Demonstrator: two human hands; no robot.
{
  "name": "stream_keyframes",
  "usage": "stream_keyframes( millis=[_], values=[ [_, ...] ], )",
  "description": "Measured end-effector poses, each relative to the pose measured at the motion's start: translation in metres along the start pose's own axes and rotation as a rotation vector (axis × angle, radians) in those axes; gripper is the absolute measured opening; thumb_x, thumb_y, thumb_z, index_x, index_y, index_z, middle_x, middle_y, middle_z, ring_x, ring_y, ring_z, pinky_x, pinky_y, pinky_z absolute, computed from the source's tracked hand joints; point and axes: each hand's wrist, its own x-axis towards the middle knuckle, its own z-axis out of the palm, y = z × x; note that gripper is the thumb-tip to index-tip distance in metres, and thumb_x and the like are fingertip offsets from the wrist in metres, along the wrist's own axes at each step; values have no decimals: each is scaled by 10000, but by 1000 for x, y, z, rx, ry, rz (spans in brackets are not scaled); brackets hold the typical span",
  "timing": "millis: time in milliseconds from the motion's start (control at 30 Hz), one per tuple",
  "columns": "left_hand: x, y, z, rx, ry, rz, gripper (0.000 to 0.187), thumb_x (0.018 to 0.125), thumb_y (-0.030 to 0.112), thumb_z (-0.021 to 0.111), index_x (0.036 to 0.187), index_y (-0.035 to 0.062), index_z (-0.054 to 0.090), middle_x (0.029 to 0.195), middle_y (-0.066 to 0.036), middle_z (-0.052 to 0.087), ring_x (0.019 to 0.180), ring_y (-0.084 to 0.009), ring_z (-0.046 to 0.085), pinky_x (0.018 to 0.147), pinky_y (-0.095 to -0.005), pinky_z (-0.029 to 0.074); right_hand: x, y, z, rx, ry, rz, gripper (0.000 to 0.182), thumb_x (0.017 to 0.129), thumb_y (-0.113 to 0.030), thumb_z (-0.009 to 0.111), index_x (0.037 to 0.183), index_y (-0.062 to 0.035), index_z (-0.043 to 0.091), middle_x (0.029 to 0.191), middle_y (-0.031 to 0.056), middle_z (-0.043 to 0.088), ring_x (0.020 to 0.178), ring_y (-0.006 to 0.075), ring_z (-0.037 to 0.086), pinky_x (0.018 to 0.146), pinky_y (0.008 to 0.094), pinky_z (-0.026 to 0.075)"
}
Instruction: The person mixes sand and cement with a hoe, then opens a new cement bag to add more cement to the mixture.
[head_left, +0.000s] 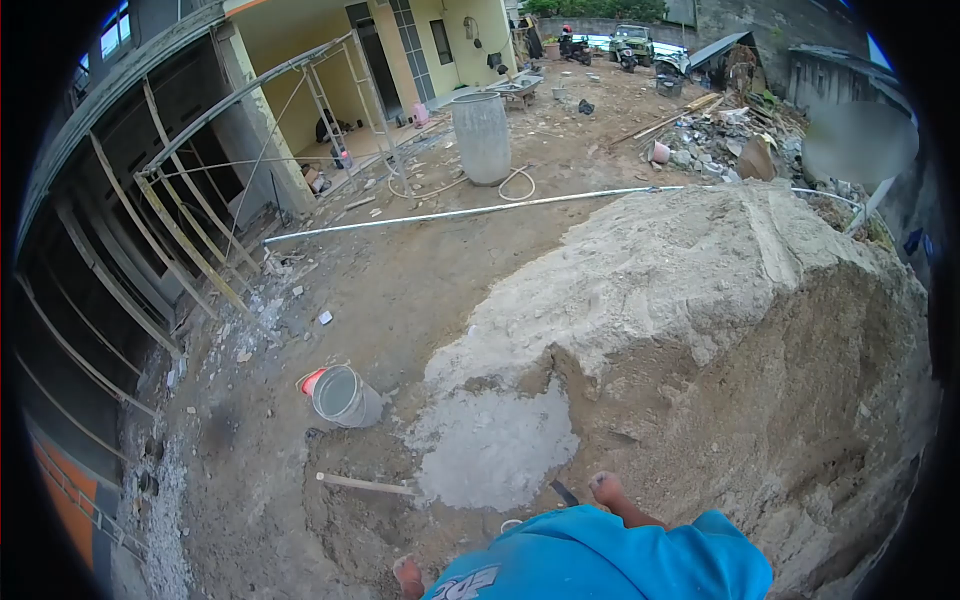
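Note:
Neither of my hands can be made out in view. My blue shirt [590,560] fills the bottom centre, with a bare foot [607,488] showing to its right and part of another foot [408,575] to its left. A patch of grey powder or wet mix [495,445] lies on the ground ahead of me. One end of a wooden handle [365,484] meets its left edge. Near the right foot is a dark flat piece [563,492], partly hidden by the shirt. A grey bucket [346,397] stands left of the patch, beside a red container [310,381].
A big sand pile [660,270] rises at the right. A long pale pipe [450,214] crosses the ground beyond, before a tall grey drum [481,140] and a hose [519,186]. Scaffolding [250,90] and wooden props line the building at left. Rubble [710,140] lies behind the pile.

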Motion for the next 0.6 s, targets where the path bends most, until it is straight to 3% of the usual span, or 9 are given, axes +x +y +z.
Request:
stream_keyframes(
  millis=[67,133,200,267,333,400,467,567,600],
  values=[
    [-21,10,4,-51,-3,9,117,751,142,558,753,27,537,628,-51,511,525,-148,495,439,-282,428,-26,18,9,-276,-344,194,266,734,-264,556,876,-46,615,940,150,598,914,285,563,796,375,437],
    [-49,17,7,-70,-14,-3,132,755,150,553,765,19,544,658,-69,536,541,-158,514,437,-293,421,-12,67,19,-382,-420,262,321,744,-300,535,919,-41,609,995,156,577,966,295,536,831,376,418],
    [-59,1,7,-86,-33,-51,152,763,163,543,791,14,545,698,-87,552,566,-169,529,449,-305,423,1,111,23,-406,-367,304,375,754,-336,514,961,-36,602,1050,162,556,1018,305,508,866,376,400],
    [-70,-22,0,-82,-23,-141,159,772,167,529,825,18,540,728,-92,553,587,-177,536,460,-310,429,4,84,-8,-356,-237,399,413,762,-364,496,980,-29,597,1081,175,540,1046,311,492,884,378,390],
    [-84,-45,-11,-87,2,-239,170,781,171,515,858,21,535,758,-97,554,608,-185,544,472,-316,435,21,76,-32,-448,-156,266,475,785,-388,479,1018,17,562,1075,205,536,998,331,515,826,383,418],
    [-101,-66,-25,-104,44,-321,184,790,175,501,892,25,530,787,-103,555,629,-193,551,483,-322,441,60,92,-35,-707,-150,28,428,780,-359,502,1006,-1,567,1008,201,567,938,331,545,761,366,445],
    [-115,-80,-37,-135,86,-384,201,799,179,487,926,28,525,817,-108,556,650,-201,558,494,-328,447,87,89,-37,-287,-40,84,340,754,-309,539,865,6,606,884,182,608,840,332,577,721,395,450],
    [-124,-93,-47,-195,163,-455,229,812,185,466,976,34,518,862,-116,558,682,-213,569,512,-337,456,53,-14,-44,-137,99,11,255,745,-256,564,819,-15,604,804,172,614,792,317,589,697,380,449],
    [-127,-94,-49,-216,193,-479,240,817,187,459,993,35,516,877,-119,558,692,-217,572,517,-340,459,69,-5,-30,-150,90,-12,255,745,-256,564,819,-15,604,804,172,614,792,317,589,697,380,449]
  ],
)
